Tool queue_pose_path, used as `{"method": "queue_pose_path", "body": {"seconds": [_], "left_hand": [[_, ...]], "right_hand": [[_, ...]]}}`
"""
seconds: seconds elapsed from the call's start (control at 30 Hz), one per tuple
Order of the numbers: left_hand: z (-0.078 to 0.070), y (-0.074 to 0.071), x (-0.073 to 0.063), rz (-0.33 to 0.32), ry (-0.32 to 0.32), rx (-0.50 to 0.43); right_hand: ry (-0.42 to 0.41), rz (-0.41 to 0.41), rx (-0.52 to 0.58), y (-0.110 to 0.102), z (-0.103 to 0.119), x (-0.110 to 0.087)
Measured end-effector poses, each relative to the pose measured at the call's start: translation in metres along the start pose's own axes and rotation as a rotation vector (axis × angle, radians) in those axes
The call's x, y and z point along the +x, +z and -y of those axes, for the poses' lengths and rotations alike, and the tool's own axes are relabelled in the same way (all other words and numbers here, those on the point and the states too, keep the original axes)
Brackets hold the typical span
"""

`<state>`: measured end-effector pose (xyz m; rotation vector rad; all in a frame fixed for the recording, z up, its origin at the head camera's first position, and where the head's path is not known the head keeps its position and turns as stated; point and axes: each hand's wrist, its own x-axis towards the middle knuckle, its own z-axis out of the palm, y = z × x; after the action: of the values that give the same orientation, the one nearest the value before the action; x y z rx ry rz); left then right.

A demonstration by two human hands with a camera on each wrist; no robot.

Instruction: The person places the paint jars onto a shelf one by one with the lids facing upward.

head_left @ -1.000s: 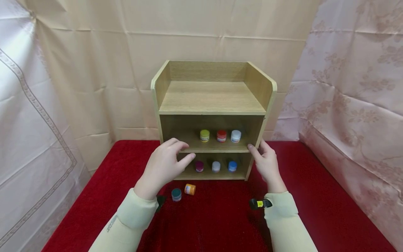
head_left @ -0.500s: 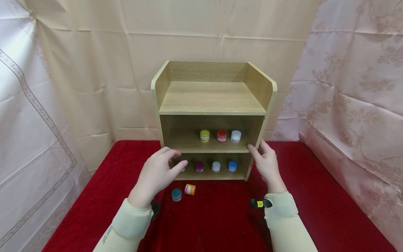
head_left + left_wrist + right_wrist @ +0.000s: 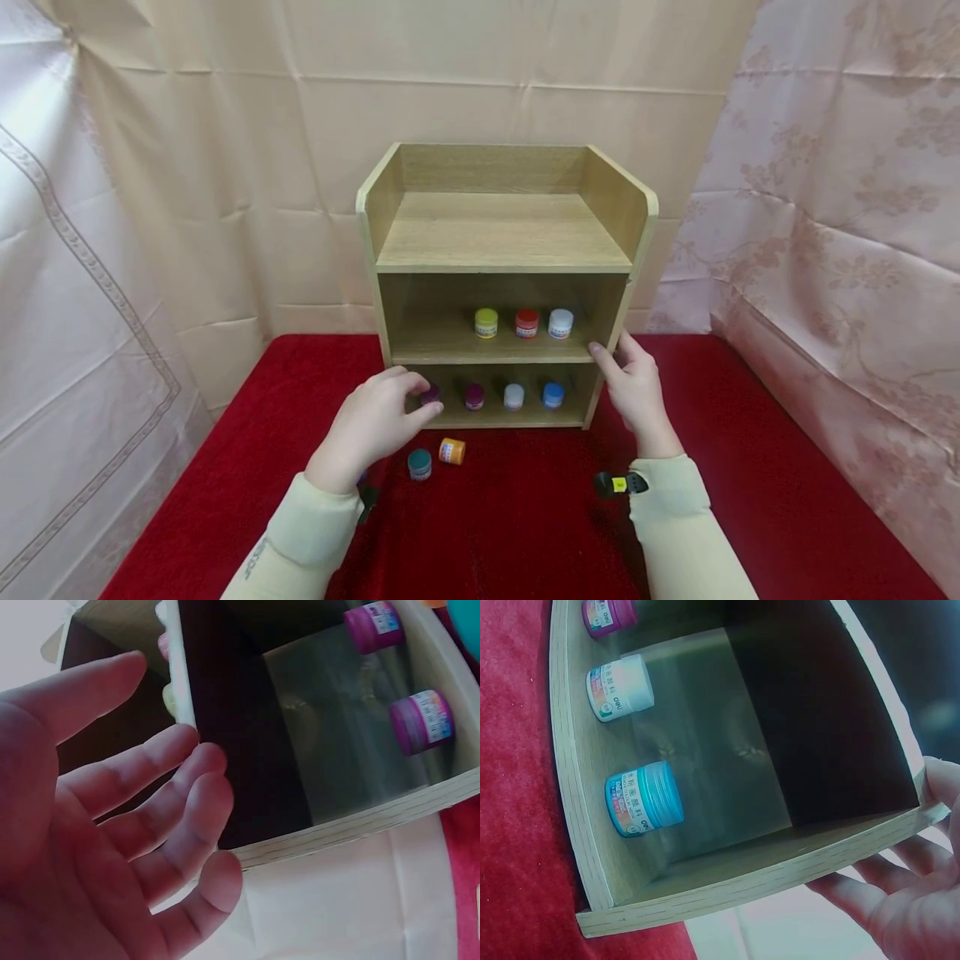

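Observation:
A wooden shelf unit stands in the middle of the table. My left hand is at the left end of its lower compartment, fingers loosely bent and nothing in them. Just past its thumb and fingertips sits a purple paint jar; the left wrist view shows this jar apart from the palm. A second purple jar, a white jar and a blue jar line up to its right. My right hand grips the unit's right side panel, thumb on the front edge, fingers around the outside.
Yellow, red and white jars stand on the middle shelf. In front of the unit, on the red cloth, are an upright dark green jar and an orange jar on its side.
My left hand has drawn down and left from the middle shelf's edge, uncovering the leftmost purple jar. The right hand keeps its grip on the panel.

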<state>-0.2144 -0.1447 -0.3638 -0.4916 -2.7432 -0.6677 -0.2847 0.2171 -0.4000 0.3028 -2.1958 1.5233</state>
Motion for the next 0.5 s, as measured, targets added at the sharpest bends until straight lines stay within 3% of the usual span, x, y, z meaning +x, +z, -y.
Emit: {"method": "queue_pose_path", "body": {"seconds": [0.3, 0.5], "left_hand": [[0.008, 0.015, 0.004, 0.192, -0.059, 0.028], [0.017, 0.028, 0.004, 0.309, -0.055, 0.052]], "right_hand": [[0.009, -0.004, 0.004, 0.0, 0.001, -0.001], [0.008, -0.001, 0.012, 0.0, 0.001, -0.001]]}}
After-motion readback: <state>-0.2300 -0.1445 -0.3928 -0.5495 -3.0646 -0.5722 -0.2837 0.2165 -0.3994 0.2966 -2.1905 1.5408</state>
